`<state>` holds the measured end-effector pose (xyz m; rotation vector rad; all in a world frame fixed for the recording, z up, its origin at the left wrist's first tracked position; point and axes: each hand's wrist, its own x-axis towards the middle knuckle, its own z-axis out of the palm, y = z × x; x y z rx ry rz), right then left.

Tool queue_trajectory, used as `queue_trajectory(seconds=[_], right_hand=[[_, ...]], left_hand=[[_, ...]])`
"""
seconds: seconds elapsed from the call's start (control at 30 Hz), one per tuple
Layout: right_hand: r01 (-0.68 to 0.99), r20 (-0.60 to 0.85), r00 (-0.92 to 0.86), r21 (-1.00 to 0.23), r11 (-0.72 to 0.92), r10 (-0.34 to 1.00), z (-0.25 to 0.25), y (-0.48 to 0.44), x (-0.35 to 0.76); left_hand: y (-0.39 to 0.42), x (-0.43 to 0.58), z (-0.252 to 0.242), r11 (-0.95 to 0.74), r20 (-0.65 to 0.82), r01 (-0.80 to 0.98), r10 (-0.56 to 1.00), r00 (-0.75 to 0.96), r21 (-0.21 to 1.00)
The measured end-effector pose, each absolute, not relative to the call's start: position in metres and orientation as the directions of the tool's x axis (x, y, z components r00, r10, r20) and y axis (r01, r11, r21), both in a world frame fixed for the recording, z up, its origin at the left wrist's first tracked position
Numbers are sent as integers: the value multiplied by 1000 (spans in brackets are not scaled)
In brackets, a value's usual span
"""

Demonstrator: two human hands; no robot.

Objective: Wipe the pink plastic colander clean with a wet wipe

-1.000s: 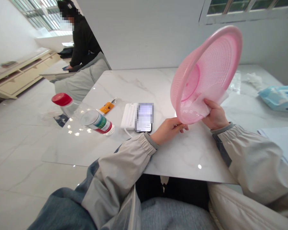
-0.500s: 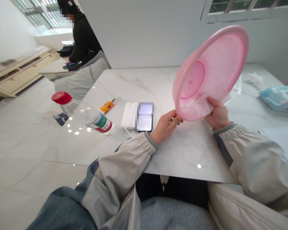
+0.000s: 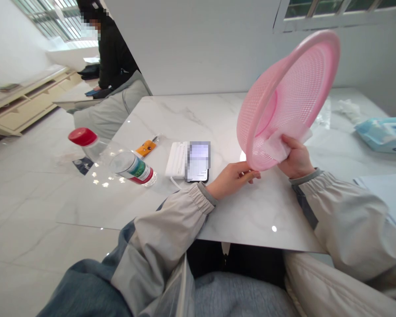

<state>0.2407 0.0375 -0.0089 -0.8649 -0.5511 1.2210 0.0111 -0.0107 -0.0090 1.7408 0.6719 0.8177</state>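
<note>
A pink plastic mesh colander [image 3: 259, 99] is held tilted above the table, its open side facing right and toward me. At its lower rim, my left hand [image 3: 232, 178] supports it, index finger against the rim and the other fingers below. My right hand [image 3: 297, 158] grips a thin white wipe [image 3: 282, 141] together with the near right rim. The wipe lies over the rim and against the inner mesh wall. The fingers of my right hand behind the rim are hidden.
On the marbled table [image 3: 191, 116] stand a red-capped bottle [image 3: 135, 169], an orange item [image 3: 146, 148], a white power bank [image 3: 176, 158] and a phone [image 3: 198, 163]. To the right are a blue wipes pack [image 3: 384, 134], crumpled tissue [image 3: 350, 108] and paper [image 3: 383, 193]. A person [image 3: 115, 48] sits back left.
The colander has turned, so its outer side shows more and its base less. My left hand has shifted slightly right along the rim with straighter fingers. The wipe stays in my right hand.
</note>
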Motion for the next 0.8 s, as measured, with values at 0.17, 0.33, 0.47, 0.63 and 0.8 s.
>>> queue_trajectory(seconds=[0.17,0.33,0.47,0.63,0.8], right_hand=[[-570,-76,297,-814,113,952,-10,39,241],[-587,-101,358,-798,139,928,-14,43,243],[-590,-81,358,-792,158,930,-16,44,245],[-589,-101,402,-789,173,910,-15,45,246],[-628,-121,416,-755,188,901,-12,45,244]], left_hand=[[-9,11,-12,-286,272,-60,795,543,956],[-9,9,-7,-283,306,-118,851,428,952],[-10,8,-3,-347,360,-100,867,345,933],[-11,6,-4,-365,370,-76,875,311,928],[-9,7,-7,-295,303,-81,874,379,952]])
